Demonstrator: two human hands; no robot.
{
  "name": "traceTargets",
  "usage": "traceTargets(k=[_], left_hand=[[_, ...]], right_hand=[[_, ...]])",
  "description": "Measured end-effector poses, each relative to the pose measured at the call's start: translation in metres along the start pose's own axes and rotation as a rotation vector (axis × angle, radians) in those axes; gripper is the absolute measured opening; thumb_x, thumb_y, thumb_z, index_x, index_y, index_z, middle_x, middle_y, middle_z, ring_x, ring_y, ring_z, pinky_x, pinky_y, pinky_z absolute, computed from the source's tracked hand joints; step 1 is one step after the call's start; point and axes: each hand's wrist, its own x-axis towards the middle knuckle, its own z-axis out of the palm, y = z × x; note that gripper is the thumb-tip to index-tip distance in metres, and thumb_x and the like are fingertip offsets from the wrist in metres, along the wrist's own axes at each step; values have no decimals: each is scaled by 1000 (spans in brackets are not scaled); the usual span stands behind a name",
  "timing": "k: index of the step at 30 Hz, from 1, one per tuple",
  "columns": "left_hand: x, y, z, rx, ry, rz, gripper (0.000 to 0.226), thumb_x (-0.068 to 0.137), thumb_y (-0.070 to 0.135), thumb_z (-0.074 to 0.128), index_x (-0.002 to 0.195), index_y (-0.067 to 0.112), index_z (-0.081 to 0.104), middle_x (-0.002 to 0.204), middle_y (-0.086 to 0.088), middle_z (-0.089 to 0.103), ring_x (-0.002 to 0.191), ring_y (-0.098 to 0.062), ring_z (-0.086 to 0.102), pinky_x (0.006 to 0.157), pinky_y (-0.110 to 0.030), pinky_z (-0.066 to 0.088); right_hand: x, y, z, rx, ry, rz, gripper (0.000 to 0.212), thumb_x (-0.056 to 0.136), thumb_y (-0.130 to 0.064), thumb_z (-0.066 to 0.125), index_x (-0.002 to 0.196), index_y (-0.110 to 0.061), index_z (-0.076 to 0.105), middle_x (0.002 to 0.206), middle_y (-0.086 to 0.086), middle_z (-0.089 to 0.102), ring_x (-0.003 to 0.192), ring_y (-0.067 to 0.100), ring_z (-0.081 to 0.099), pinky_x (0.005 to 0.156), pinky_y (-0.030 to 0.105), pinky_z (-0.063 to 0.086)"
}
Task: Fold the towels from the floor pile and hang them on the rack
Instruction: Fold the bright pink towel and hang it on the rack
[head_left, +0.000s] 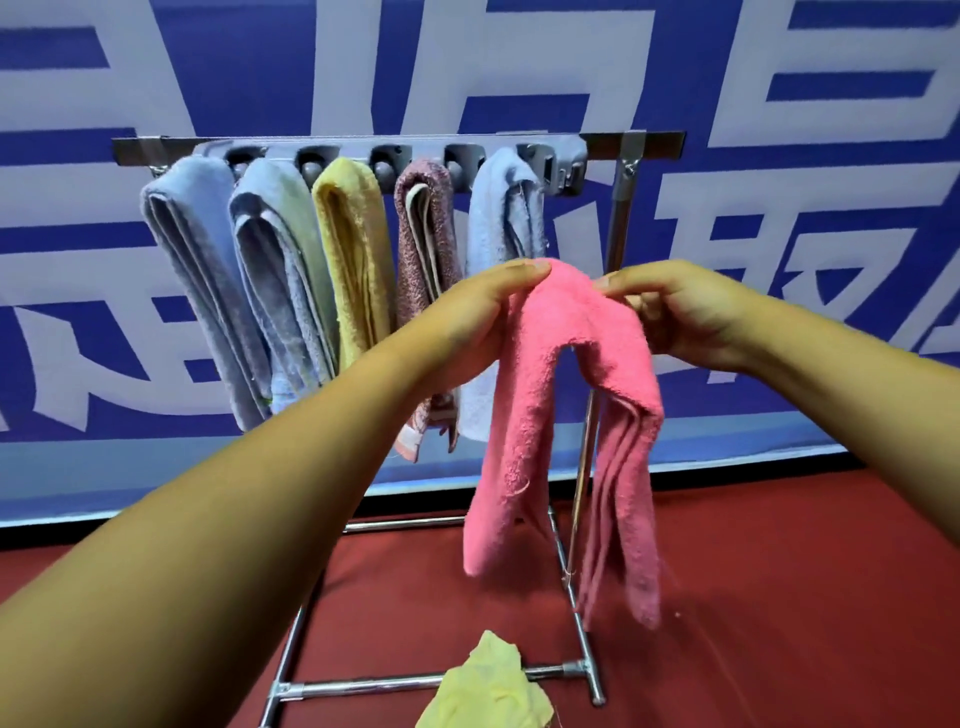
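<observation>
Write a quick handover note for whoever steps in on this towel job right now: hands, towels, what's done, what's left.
Left hand: grips the pink towel at its top fold.
Right hand: fingers pinch the same fold from the other side.
Pink towel: folded, draped between both hands in front of the rack, not yet hung.
Done: five folded towels hang in the rack's slots: light blue, grey-blue, yellow, mauve, light blue.
Left: hang the pink towel, probably in the free slot at the right end; then fold and hang the pale yellow towel lying on the floor by the rack's base.
</observation>
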Motion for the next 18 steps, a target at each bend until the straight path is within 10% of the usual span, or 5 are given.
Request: traceTargets(k=[5, 9, 18], left_hand=[[41, 7, 18, -92, 142, 27, 32, 101, 21, 38, 114, 5, 61, 82, -2, 70, 70, -9, 65, 60, -19, 49], [72, 17, 23, -181, 187, 32, 33, 101, 23, 36, 90, 7, 63, 65, -3, 70, 57, -11, 65, 51, -17, 50], [133, 44, 21, -263, 321, 82, 25, 97, 7, 38, 104, -6, 58, 82, -16, 63, 70, -25, 68, 62, -23, 55]], right_hand=[[16, -16, -22, 314, 63, -65, 20, 90, -9, 46, 78, -14, 60, 43, -6, 52, 43, 7, 49, 50, 18, 43], [41, -25, -38, 504, 166, -102, 22, 88, -3, 39, 75, -15, 53, 44, -5, 37, 34, 5, 32, 40, 13, 35], [117, -58, -54, 468, 291, -169, 18, 78, 0, 47, 78, -12, 60, 71, 4, 34, 63, 15, 34, 62, 26, 39]])
